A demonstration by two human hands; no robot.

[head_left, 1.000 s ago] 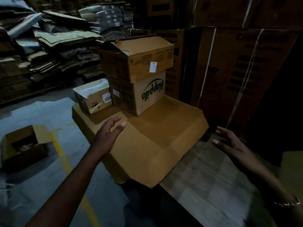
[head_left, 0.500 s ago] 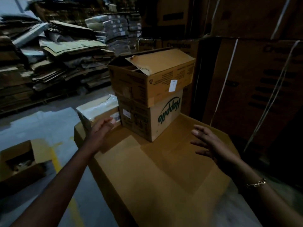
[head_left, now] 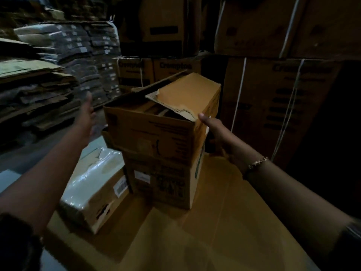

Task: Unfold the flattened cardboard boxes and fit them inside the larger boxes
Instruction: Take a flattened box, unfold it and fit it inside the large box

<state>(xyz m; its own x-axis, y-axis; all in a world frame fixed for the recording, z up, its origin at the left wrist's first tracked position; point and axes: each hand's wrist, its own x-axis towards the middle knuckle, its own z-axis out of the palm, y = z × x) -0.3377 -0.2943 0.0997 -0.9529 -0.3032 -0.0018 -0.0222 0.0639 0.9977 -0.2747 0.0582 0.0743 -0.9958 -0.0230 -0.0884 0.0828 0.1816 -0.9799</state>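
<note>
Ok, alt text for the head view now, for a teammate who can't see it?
Two hands reach for an open-topped cardboard box with a torn flap, stacked on a second box: the left hand hovers open beside it, the right hand lies against its right side. Both sit on a large flat carton beside a plastic-wrapped box, in a dim warehouse.

The top box (head_left: 156, 133) is matt brown cardboard, and its flap (head_left: 185, 94) is torn ragged along the edge. The lower box (head_left: 166, 184) is the same dull board, printed. Glossy, wrinkled clear plastic film covers the small box (head_left: 93, 178) at near left. The broad carton (head_left: 214, 231) beneath looks smooth and matt.
</note>
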